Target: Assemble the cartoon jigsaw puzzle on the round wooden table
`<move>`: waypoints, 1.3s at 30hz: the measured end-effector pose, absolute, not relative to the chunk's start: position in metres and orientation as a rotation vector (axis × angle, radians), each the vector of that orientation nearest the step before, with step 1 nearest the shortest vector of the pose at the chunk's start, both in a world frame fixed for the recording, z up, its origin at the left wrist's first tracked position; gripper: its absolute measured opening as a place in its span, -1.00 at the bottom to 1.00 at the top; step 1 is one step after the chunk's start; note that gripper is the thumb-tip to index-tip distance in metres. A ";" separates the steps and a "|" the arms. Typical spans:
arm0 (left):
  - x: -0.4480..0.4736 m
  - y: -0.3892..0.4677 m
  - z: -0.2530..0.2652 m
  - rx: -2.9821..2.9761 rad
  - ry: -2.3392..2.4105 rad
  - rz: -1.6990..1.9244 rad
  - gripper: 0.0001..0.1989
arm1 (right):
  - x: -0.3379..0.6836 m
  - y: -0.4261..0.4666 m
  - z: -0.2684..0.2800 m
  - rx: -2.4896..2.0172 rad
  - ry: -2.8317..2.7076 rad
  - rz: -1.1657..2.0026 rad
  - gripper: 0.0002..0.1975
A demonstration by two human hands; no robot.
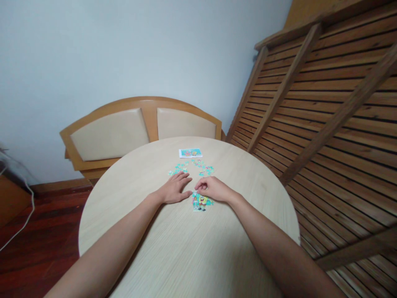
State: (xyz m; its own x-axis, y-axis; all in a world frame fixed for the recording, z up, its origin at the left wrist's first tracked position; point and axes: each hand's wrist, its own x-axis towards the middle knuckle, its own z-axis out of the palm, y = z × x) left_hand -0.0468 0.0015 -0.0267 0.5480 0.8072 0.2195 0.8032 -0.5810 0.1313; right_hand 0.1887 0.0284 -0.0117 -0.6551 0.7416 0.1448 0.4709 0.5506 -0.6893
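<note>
A partly joined jigsaw puzzle with a yellow cartoon figure on teal lies on the table in front of me. My right hand is over its upper edge, thumb and fingers pinched together; whatever small thing they hold is hidden. Flat on the tabletop, my left hand has its fingers spread, the thumb tip close to the puzzle's upper left corner. Just beyond both hands are loose puzzle pieces, several of them teal, with another cluster of pieces behind the left fingers.
A picture card lies farther back on the round wooden table. Behind the table stands a padded headboard against the wall. A slatted wooden frame leans at the right. At far left, a white cable hangs above the red-brown floor.
</note>
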 end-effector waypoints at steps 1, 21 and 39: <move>-0.047 0.001 -0.026 2.752 1.430 0.403 -0.36 | 0.189 0.029 -0.012 -0.977 -2.367 0.875 -0.85; -0.048 0.002 -0.030 2.738 1.403 0.452 -0.35 | 0.191 0.028 -0.009 -0.917 -2.392 0.875 -0.85; -0.047 0.002 -0.028 2.728 1.418 0.432 -0.35 | 0.190 0.028 -0.011 -0.903 -2.341 0.940 -0.86</move>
State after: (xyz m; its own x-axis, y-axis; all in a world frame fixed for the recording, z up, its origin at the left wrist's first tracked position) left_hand -0.0465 0.0016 -0.0283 0.5441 0.8077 0.2272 0.7973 -0.5820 0.1597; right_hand 0.1897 0.0283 -0.0108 -0.6799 0.7143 0.1656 0.4015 0.5517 -0.7311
